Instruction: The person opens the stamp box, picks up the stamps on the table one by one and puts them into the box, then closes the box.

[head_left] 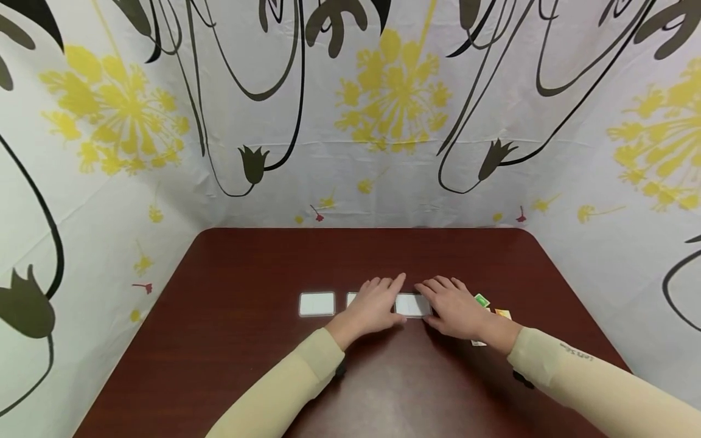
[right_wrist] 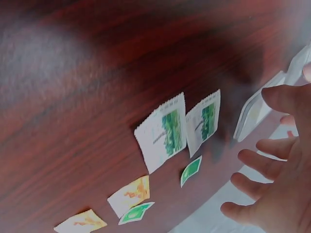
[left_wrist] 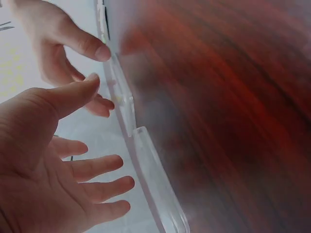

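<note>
Three flat, clear-edged plastic cases lie in a row on the table: a left case point(head_left: 317, 304), a middle case point(head_left: 351, 298) mostly covered by my left hand, and a right case point(head_left: 412, 305). My left hand point(head_left: 375, 304) hovers over the middle one, its fingers extended and apart, thumb near the right case's near-left corner. At the right end of that right case is my right hand point(head_left: 451, 307), fingers loosely spread. Neither hand grips anything. Beside the right hand lie postage stamps, including a white-and-green stamp point(right_wrist: 163, 132) and a small green stamp point(right_wrist: 191, 170).
Further stamps are an orange one point(right_wrist: 130, 195), another orange one point(right_wrist: 81, 222) and a second green one point(right_wrist: 136, 212). The dark red-brown table point(head_left: 263, 261) meets a patterned cloth point(head_left: 372, 201) at its back and sides.
</note>
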The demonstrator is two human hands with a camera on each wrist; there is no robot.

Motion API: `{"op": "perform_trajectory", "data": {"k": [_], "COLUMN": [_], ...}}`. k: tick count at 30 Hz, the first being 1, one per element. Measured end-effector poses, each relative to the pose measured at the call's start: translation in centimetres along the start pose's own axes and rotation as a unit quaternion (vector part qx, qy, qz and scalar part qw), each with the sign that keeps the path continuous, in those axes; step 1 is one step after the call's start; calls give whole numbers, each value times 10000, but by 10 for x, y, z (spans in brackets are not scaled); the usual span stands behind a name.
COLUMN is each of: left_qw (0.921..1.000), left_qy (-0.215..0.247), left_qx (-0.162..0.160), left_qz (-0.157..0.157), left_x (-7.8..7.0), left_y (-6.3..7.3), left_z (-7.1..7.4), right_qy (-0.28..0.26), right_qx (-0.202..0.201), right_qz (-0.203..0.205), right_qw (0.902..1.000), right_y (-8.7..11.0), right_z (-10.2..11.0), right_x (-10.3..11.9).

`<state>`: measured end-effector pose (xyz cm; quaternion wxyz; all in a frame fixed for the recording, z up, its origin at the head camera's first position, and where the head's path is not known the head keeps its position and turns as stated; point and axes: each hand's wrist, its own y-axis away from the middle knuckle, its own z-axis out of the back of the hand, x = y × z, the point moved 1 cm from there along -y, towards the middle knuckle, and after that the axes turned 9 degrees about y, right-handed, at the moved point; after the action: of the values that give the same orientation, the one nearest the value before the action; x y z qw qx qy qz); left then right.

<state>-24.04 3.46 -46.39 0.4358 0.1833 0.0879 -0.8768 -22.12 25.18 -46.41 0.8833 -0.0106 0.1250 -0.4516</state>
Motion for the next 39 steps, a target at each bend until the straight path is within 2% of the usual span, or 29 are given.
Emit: {"op": "perform_trajectory", "data": {"k": [4,13,19,23,28,39], "left_qw": [9995,9991,9995,9991,9980,9951], "left_qy": [-286,-388,-216,-159,-310,-656], "left_qx": [92,159,51,156,316,574], "left_qz": [-59,51,-241,-369,-456,-463], "left_x": [-2,7,10,9,6,4], "left_y": [-7,-18,-26,-31,-34,-41], "left_z": [-2,-10,-13,-12,-9,-7], "right_qy": [-12,-104,-307,-639,-964,-624], "right_qx": [112,385,516,587,757,653], "right_qz": [54,447,444,393,263,280], "right_qw": [9999,9982,9972,9955,9921,9955], "right_y": [-2,-11,-14,-17,-21,-24], "right_z": [1,1,-1,-2,-2,-4], "right_x": [-5,-8,-10,-13,-16,-16]}}
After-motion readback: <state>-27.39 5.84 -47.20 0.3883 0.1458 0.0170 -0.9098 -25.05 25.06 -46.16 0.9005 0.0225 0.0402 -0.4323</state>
